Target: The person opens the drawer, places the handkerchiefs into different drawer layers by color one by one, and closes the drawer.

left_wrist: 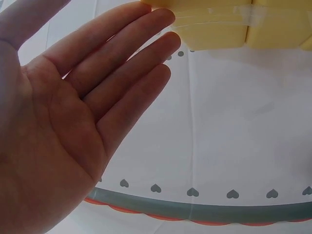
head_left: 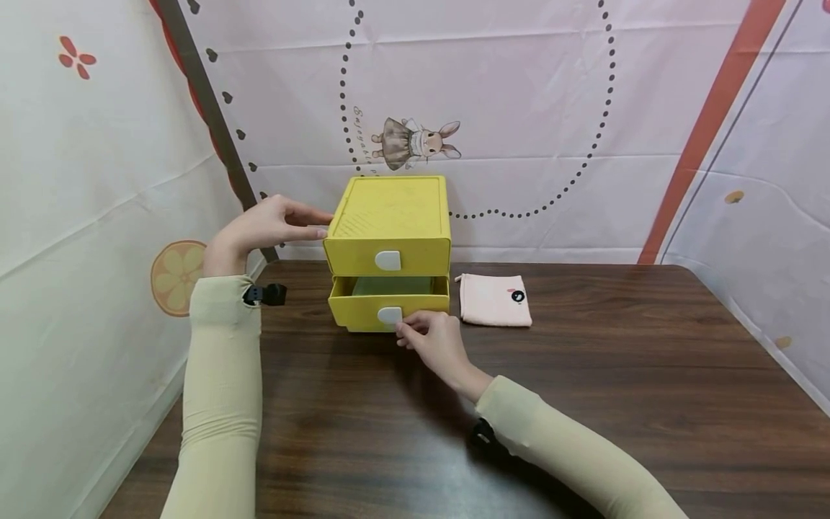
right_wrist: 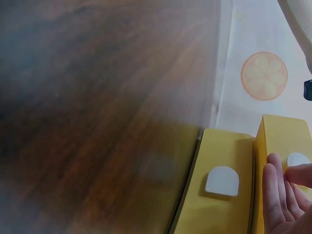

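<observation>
A yellow two-drawer box (head_left: pixel 394 209) stands at the back of the table. Its lower drawer (head_left: pixel 363 311) is pulled partly out, and something pale green (head_left: pixel 392 286) shows inside; I cannot tell what it is. The upper drawer (right_wrist: pixel 214 151) sits closed. My right hand (head_left: pixel 439 342) pinches the edge of the lower drawer's white handle (head_left: pixel 390 315) between thumb and fingers. At the box's upper left side, my left hand (head_left: pixel 269 227) rests its fingertips. In the left wrist view, the left hand's fingers (left_wrist: pixel 131 73) are straight.
To the right of the box lies a pale pink cloth pouch (head_left: pixel 496 300) with a black round mark. The dark wooden table (head_left: pixel 616 375) meets patterned cloth walls (head_left: pixel 519 108) at the back and on both sides.
</observation>
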A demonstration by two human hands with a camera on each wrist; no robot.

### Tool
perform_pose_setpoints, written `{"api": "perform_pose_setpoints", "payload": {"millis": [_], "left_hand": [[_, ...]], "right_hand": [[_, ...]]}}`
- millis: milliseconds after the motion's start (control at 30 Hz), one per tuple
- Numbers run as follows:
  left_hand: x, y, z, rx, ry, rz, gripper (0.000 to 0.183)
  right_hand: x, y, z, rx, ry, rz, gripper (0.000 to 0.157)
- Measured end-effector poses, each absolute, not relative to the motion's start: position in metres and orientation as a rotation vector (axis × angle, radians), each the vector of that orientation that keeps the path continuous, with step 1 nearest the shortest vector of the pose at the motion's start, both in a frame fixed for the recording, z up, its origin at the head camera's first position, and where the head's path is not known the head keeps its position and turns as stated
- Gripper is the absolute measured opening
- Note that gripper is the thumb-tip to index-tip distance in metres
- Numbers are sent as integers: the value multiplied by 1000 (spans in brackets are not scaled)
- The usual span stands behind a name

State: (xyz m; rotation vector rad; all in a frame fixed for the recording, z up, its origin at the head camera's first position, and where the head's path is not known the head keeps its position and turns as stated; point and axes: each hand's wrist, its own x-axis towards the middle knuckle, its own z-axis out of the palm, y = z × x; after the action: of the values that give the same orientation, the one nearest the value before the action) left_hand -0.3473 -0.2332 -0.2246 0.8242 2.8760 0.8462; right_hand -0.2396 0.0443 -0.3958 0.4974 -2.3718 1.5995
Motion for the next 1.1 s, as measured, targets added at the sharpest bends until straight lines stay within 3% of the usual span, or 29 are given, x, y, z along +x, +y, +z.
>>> {"api": "perform_pose_setpoints", "payload": {"millis": [1100], "left_hand": [[-346,-231,-222,805,2877,838,43]], "right_hand": [[-274,39,-397,354,-2323,1582,15]]}}
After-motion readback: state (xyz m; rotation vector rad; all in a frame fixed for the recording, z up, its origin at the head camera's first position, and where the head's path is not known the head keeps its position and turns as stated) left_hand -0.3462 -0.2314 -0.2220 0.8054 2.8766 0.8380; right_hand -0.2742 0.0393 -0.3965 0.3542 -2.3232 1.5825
